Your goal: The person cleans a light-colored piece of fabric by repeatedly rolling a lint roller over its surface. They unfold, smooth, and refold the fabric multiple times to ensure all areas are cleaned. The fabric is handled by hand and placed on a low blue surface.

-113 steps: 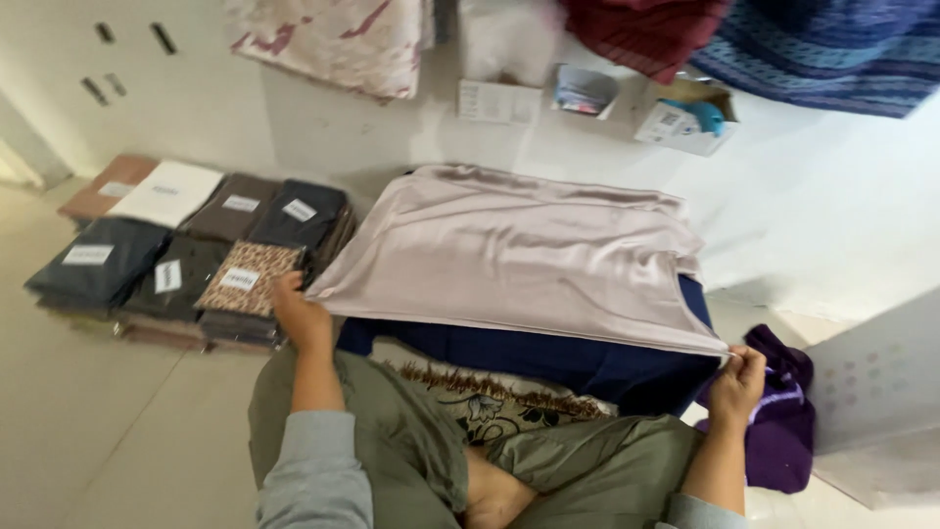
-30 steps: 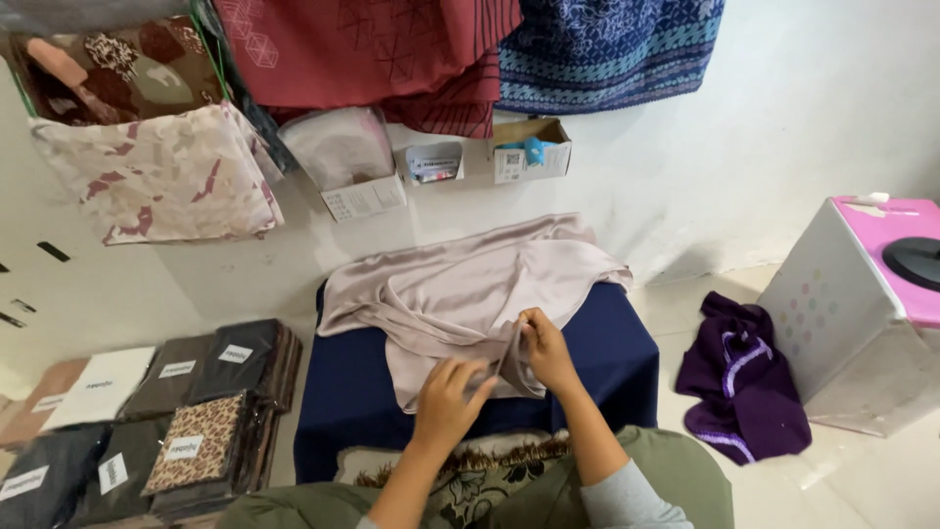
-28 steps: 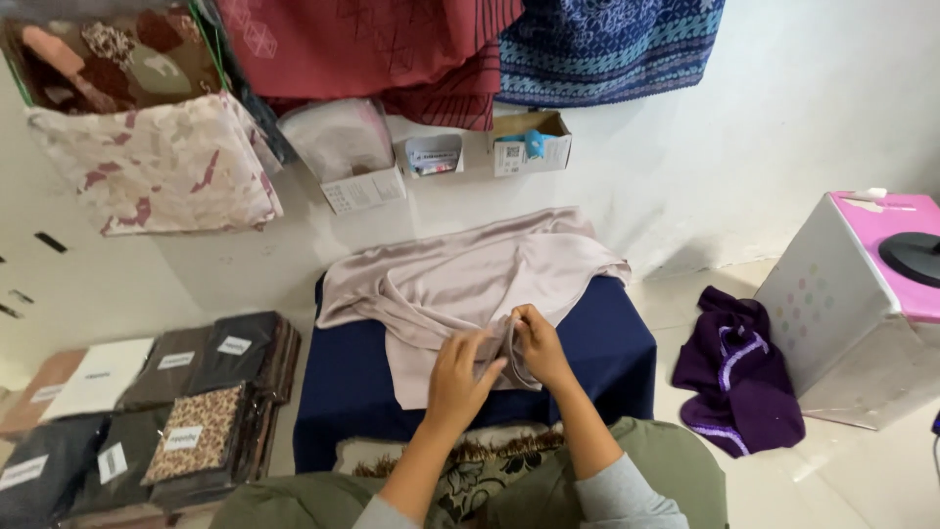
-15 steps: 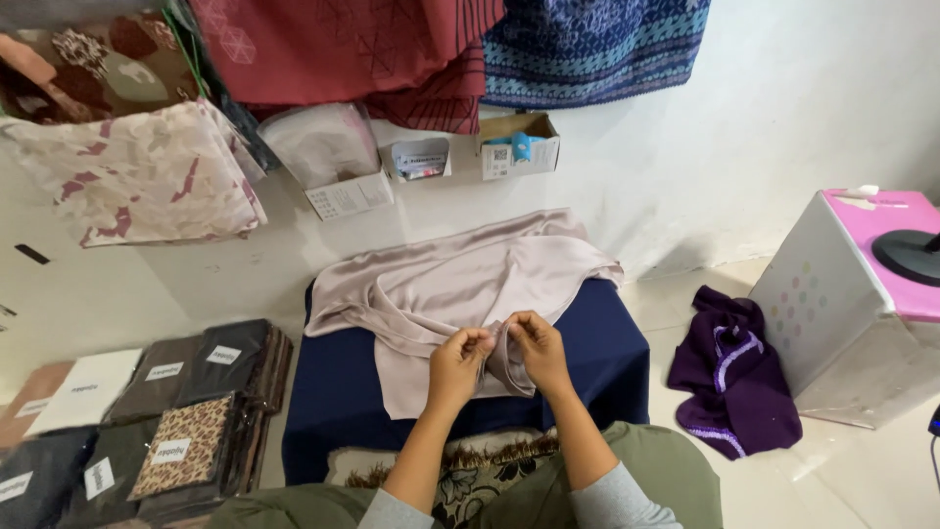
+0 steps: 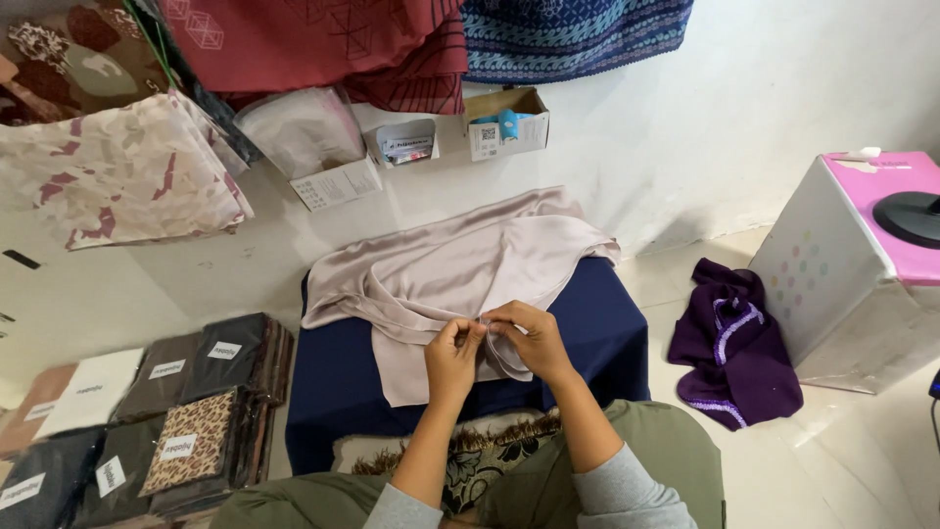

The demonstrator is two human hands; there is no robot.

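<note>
The left hand [image 5: 452, 355] and the right hand [image 5: 527, 338] meet over the near middle of the blue table [image 5: 597, 333], fingers curled shut and pinching a bunched fold of the pale pink cloth [image 5: 460, 264]. That cloth lies rumpled across the table, one flap reaching toward the near edge and its far side draped over the far edge toward the wall.

The fabric looks smooth and slippery. With so small a pinch, the fold could slide out of the fingers, and any tug might drag the loose far side off line or off the table, spoiling what is already laid flat.

The person sits on a pale floor, knees against a patterned cushion [image 5: 494, 460]. By the table's left side stand stacks of wrapped folded cloths [image 5: 186, 411]; a purple garment [image 5: 734, 343] lies crumpled to the right, next to a white box with a pink lid [image 5: 862, 264]. Further off, small cardboard boxes [image 5: 504, 122] sit at the foot of the white wall, with patterned fabrics [image 5: 323, 44] hanging above.
</note>
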